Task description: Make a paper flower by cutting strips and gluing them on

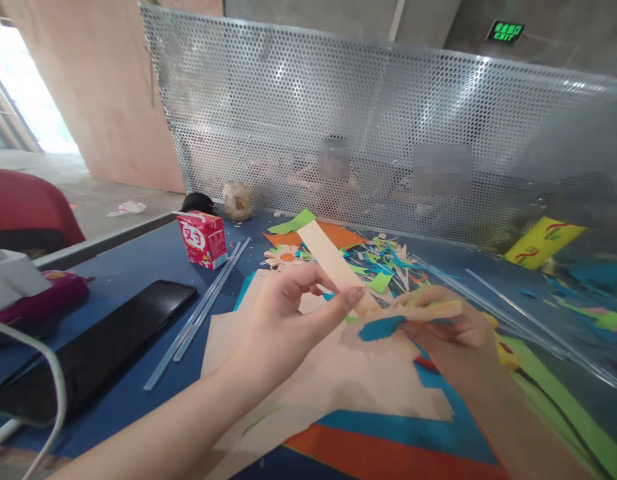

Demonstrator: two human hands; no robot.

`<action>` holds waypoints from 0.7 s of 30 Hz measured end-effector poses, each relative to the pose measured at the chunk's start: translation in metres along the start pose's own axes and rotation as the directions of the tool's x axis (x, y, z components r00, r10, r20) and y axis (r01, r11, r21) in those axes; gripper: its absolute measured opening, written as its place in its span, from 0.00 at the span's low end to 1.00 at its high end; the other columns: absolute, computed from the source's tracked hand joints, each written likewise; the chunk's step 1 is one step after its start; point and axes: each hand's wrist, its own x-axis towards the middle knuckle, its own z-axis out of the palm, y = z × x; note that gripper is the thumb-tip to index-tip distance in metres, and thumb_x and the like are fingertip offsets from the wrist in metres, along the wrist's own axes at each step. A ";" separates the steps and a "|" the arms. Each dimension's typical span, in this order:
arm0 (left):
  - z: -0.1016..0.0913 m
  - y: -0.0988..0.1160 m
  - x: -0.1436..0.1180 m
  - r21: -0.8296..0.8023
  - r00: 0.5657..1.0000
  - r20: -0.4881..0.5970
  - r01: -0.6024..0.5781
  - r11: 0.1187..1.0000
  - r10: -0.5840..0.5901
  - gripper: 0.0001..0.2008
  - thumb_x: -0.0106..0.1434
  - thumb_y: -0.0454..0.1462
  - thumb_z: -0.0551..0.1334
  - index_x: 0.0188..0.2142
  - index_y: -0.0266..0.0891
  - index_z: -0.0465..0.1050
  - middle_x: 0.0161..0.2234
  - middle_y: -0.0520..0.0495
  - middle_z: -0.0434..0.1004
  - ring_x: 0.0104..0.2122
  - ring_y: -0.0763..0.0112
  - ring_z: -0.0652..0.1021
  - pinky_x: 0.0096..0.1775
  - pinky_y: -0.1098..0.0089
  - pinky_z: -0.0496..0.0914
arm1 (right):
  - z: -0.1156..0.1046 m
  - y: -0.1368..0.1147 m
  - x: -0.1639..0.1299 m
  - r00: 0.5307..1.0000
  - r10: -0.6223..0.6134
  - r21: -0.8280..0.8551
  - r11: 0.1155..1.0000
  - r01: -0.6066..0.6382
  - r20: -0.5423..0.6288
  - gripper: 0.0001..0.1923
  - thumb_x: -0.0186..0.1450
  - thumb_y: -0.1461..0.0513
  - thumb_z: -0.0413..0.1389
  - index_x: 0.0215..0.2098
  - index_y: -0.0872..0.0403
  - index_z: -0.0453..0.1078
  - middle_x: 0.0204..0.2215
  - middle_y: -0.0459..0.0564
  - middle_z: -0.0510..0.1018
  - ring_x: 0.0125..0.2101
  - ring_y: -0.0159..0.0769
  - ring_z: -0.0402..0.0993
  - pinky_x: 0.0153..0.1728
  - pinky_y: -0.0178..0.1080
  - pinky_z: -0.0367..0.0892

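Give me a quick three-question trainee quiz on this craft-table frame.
1. True or false: the left hand pinches the peach paper strip.
2. Which lies nearest the red carton? A) yellow packet B) clear sticks C) green paper strip
3. Fill in: the black phone lies on the ___ side of the blue table.

Key:
1. True; the right hand grips the strip's near end too.
2. B.
3. Left.
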 end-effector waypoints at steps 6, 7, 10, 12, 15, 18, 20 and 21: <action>-0.002 -0.002 0.001 -0.015 0.999 -0.033 0.040 0.999 -0.040 0.11 0.52 0.43 0.62 0.31 0.38 0.74 0.31 0.48 0.77 0.31 0.69 0.74 0.35 0.70 0.66 | 0.003 -0.004 0.001 0.992 0.107 -0.021 0.994 -0.109 -0.072 0.09 0.48 0.58 0.62 0.24 0.51 0.67 0.19 0.42 0.70 0.20 0.30 0.68 0.19 0.31 0.66; -0.002 -0.003 0.002 -0.018 0.998 -0.030 0.048 0.999 -0.049 0.11 0.52 0.43 0.62 0.30 0.38 0.74 0.30 0.48 0.77 0.31 0.69 0.74 0.33 0.71 0.66 | 0.003 -0.004 0.001 0.992 0.100 -0.028 0.994 -0.102 -0.071 0.09 0.48 0.58 0.62 0.24 0.52 0.67 0.20 0.43 0.72 0.21 0.31 0.69 0.20 0.32 0.67; -0.001 -0.005 0.005 -0.061 0.997 -0.008 0.072 0.995 -0.073 0.10 0.53 0.43 0.62 0.29 0.38 0.73 0.27 0.50 0.75 0.29 0.73 0.73 0.32 0.74 0.65 | 0.004 -0.006 0.002 0.990 0.117 -0.032 0.992 -0.120 -0.076 0.11 0.48 0.58 0.62 0.26 0.53 0.68 0.23 0.45 0.74 0.24 0.33 0.71 0.23 0.33 0.69; 0.000 -0.008 0.007 -0.100 0.997 0.008 0.082 0.992 -0.082 0.10 0.54 0.43 0.60 0.28 0.38 0.73 0.27 0.51 0.75 0.29 0.75 0.72 0.31 0.75 0.64 | 0.005 -0.006 0.003 0.987 0.142 -0.017 0.989 -0.144 -0.080 0.12 0.47 0.58 0.63 0.27 0.53 0.68 0.24 0.45 0.74 0.24 0.33 0.72 0.24 0.33 0.70; 0.001 -0.011 0.010 -0.104 0.996 0.010 0.087 0.991 -0.086 0.11 0.55 0.43 0.59 0.27 0.38 0.72 0.27 0.51 0.74 0.29 0.75 0.72 0.32 0.75 0.64 | 0.005 -0.004 0.004 0.988 0.141 0.037 0.990 -0.139 -0.060 0.12 0.47 0.59 0.63 0.28 0.52 0.67 0.24 0.44 0.74 0.26 0.34 0.74 0.26 0.34 0.72; 0.000 -0.013 0.012 -0.090 0.997 -0.008 0.075 0.993 -0.076 0.11 0.54 0.43 0.60 0.26 0.37 0.71 0.25 0.50 0.73 0.29 0.74 0.72 0.32 0.74 0.64 | 0.003 0.003 0.006 0.990 0.141 0.065 0.988 -0.138 -0.033 0.13 0.48 0.59 0.63 0.30 0.52 0.66 0.26 0.45 0.74 0.27 0.35 0.75 0.28 0.35 0.72; 0.000 -0.014 0.013 -0.090 0.997 -0.012 0.073 0.993 -0.074 0.10 0.54 0.43 0.61 0.26 0.37 0.71 0.25 0.50 0.73 0.28 0.74 0.72 0.32 0.74 0.64 | 0.002 0.008 0.007 0.989 0.147 0.056 0.988 -0.145 -0.025 0.15 0.48 0.58 0.63 0.31 0.53 0.66 0.26 0.46 0.74 0.27 0.35 0.75 0.27 0.34 0.72; -0.001 -0.015 0.013 -0.088 0.997 -0.012 0.076 0.993 -0.078 0.10 0.54 0.43 0.61 0.26 0.37 0.72 0.25 0.50 0.73 0.28 0.74 0.71 0.32 0.74 0.64 | 0.001 0.009 0.007 0.988 0.153 0.050 0.987 -0.152 -0.018 0.16 0.48 0.57 0.63 0.32 0.53 0.65 0.26 0.46 0.74 0.27 0.36 0.75 0.26 0.34 0.72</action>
